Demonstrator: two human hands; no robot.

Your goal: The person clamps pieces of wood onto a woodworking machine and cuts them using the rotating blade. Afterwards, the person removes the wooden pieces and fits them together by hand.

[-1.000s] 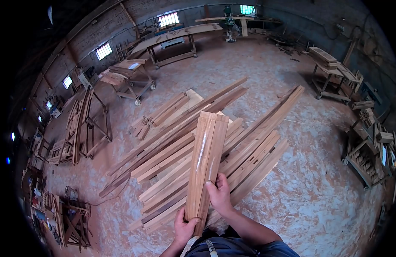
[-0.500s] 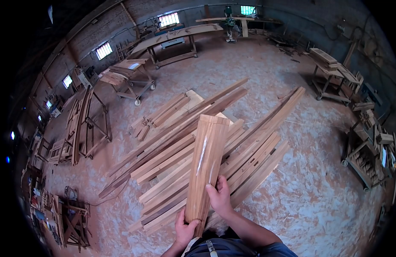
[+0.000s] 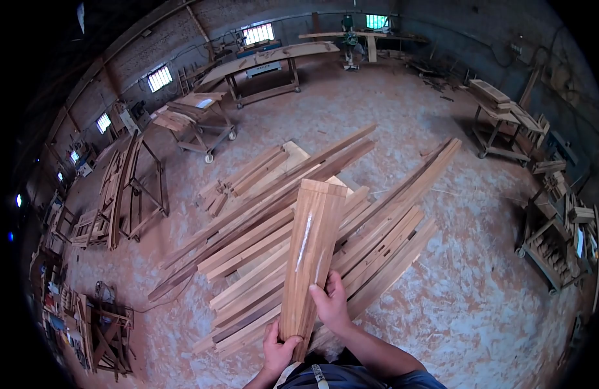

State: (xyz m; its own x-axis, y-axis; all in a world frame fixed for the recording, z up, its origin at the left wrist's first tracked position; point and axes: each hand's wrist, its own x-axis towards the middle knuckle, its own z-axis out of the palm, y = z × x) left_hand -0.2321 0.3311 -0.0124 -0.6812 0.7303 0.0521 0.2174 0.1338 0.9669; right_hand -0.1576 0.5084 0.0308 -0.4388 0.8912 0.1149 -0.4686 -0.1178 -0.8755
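Observation:
A thick wooden board (image 3: 304, 259) slants up and away from my body, with a pale white streak along its face. My left hand (image 3: 279, 345) grips its near end from the left, thumb lying over the face. Higher up, my right hand (image 3: 330, 299) is closed round the right edge, thumb on the wood and fingers partly behind. Below the board, long wooden planks (image 3: 247, 272) lie spread over the floor, and some of them have mortise slots cut in them. The board hides part of this pile.
Wheeled carts with timber stand around: a long table (image 3: 267, 59) at the back, a cart (image 3: 189, 110) on the left, another cart (image 3: 500, 107) on the right. A rack (image 3: 549, 243) is at far right. A green machine (image 3: 350, 39) stands by the back wall.
Everything in view sits slightly lower in the picture, as the camera has tilted a little. Both hands keep the same grip on the board.

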